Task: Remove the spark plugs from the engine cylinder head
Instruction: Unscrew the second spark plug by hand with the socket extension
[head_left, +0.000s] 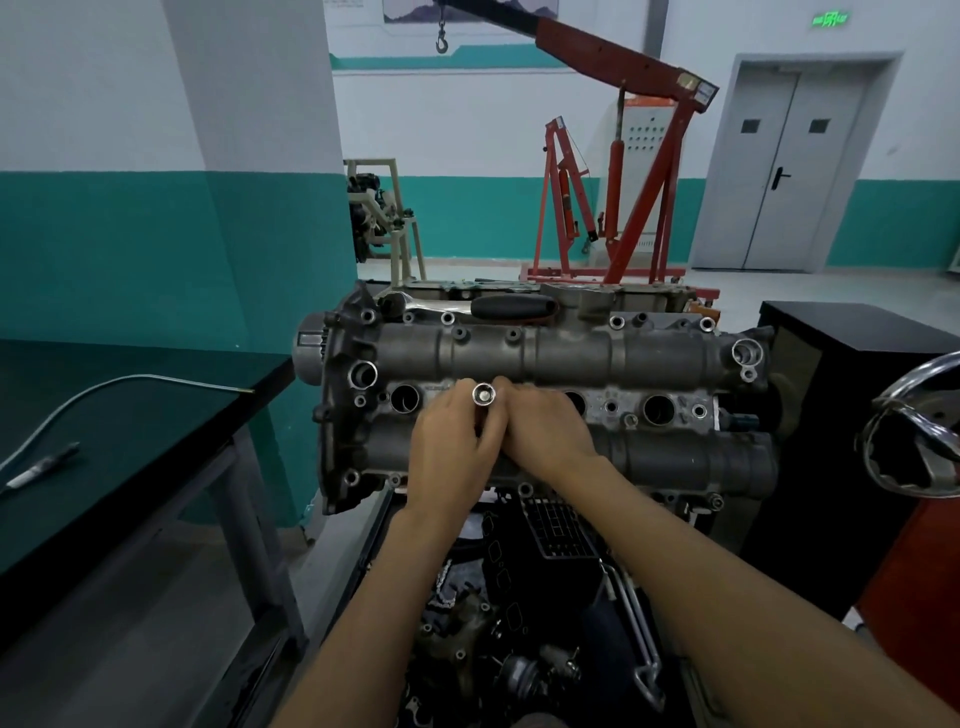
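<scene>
The grey engine cylinder head (571, 358) lies across the middle of the view, with a row of round spark plug wells; open wells show at the left (404, 399) and right (658, 409). My left hand (452, 447) grips a shiny socket tube (483, 396) that stands upright over the second well, its hollow top end facing me. My right hand (550, 431) lies close against it, fingers curled round the same tube from the right. The well beneath my hands is hidden. No spark plug is visible.
A ratchet with a black handle (511, 306) lies on the far edge of the head. A dark green table (130, 415) with a bent metal tube stands left. A black cabinet (852, 374) and chrome wheel (914, 431) are right. Loose engine parts (519, 623) lie below. A red crane (623, 156) stands behind.
</scene>
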